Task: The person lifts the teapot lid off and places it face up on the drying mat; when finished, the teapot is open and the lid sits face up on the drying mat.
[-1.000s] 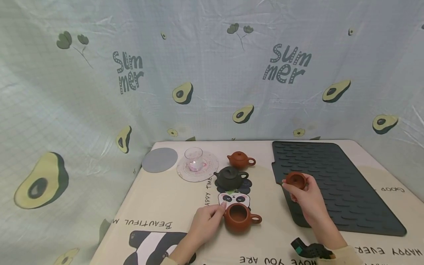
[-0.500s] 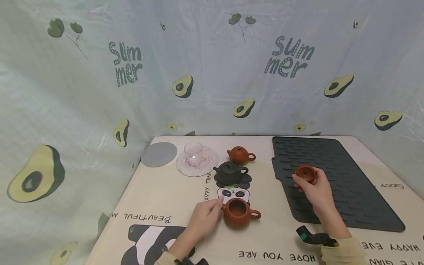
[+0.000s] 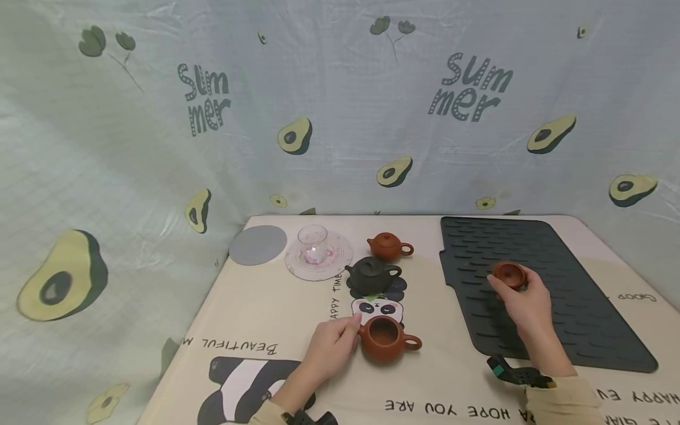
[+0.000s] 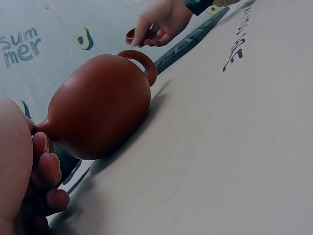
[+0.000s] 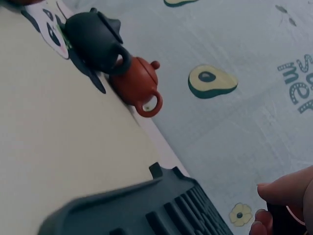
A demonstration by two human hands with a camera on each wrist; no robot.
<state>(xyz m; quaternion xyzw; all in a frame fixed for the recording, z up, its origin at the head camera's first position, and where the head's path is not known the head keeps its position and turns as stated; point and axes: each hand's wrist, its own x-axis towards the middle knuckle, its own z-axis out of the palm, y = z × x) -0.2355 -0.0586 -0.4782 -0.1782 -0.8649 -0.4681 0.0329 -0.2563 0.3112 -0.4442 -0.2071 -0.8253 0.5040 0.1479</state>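
Observation:
A reddish-brown clay teapot (image 3: 383,339) with its mouth uncovered stands on the table, handle to the right. My left hand (image 3: 332,345) pinches its spout between thumb and fingers; in the left wrist view the teapot's round body (image 4: 100,107) fills the middle. Over the dark ridged mat, my right hand (image 3: 528,298) holds a small round teapot lid (image 3: 510,275) of the same clay, its hollow side facing up. Only a dark piece of that lid shows at the lower right of the right wrist view, beside the thumb (image 5: 288,188).
Behind the held teapot stand a black teapot (image 3: 370,275) and a smaller brown teapot (image 3: 388,246), both lidded. A glass cup (image 3: 313,245) sits on a round patterned mat (image 3: 297,268), beside a grey disc (image 3: 257,245). The dark ridged mat (image 3: 574,319) covers the right side.
My right hand has moved to the right with the lid, further over the dark mat. My left hand keeps its hold on the teapot's spout. The head view has tilted slightly.

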